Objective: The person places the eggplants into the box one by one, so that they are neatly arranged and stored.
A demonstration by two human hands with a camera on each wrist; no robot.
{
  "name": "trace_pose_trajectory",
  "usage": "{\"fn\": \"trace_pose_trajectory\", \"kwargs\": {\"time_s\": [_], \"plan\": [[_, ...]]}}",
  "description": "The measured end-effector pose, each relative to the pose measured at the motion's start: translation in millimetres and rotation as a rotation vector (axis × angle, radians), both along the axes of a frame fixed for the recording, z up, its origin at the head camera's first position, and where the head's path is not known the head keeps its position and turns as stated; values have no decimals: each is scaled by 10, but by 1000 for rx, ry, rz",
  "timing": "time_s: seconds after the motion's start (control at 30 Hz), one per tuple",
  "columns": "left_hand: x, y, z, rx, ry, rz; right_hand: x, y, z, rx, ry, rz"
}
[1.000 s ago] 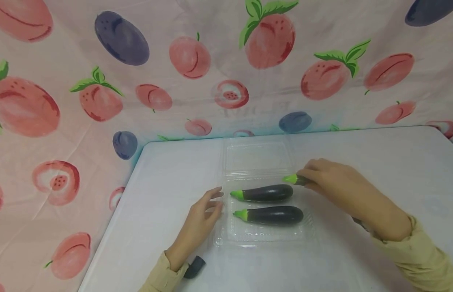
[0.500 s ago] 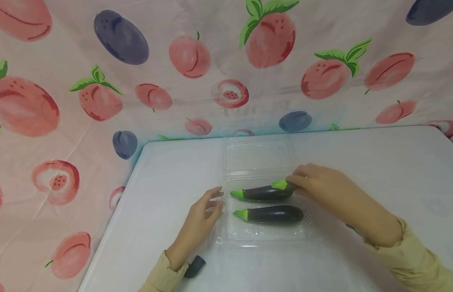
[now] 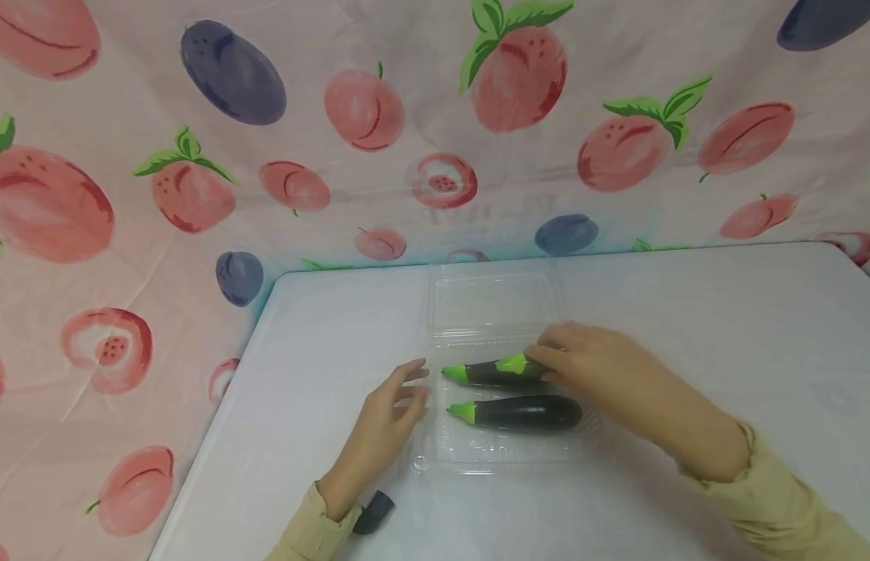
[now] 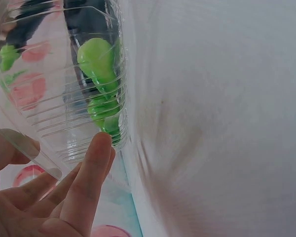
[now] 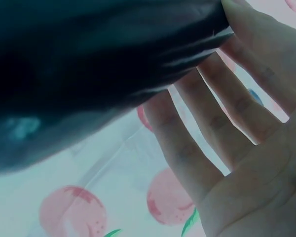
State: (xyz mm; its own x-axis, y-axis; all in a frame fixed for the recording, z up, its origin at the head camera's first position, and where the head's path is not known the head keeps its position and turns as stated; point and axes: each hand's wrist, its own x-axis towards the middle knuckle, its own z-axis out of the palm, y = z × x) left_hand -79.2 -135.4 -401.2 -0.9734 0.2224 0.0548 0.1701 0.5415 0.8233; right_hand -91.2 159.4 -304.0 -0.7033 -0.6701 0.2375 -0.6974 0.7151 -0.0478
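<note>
A clear plastic clamshell box stands open on the white table, its lid laid back. Two dark eggplants with bright green caps lie in it, the near eggplant in full view and the far eggplant partly covered. My right hand holds a third eggplant low over the far one, its green cap pointing left; the right wrist view shows its dark body against the fingertips. My left hand touches the box's left rim with relaxed fingers, one fingertip right at the ribbed wall.
A cloth printed with peaches and plums hangs behind and left of the white table. A black device sits at the left wrist.
My right hand has brought the third eggplant leftward from the box's right side to over the far eggplant. The left hand, the box and the two eggplants in it stay in place.
</note>
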Motion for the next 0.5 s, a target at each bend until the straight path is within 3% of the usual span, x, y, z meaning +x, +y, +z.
{"fn": "trace_pose_trajectory", "kwargs": {"time_s": [0.23,0.5], "plan": [[4,1,-3,-3,3,-2,4,-74,-15,-14,63,79],[8,2,-3,16,-1,-1,20,-189,-27,11,84,107]]}}
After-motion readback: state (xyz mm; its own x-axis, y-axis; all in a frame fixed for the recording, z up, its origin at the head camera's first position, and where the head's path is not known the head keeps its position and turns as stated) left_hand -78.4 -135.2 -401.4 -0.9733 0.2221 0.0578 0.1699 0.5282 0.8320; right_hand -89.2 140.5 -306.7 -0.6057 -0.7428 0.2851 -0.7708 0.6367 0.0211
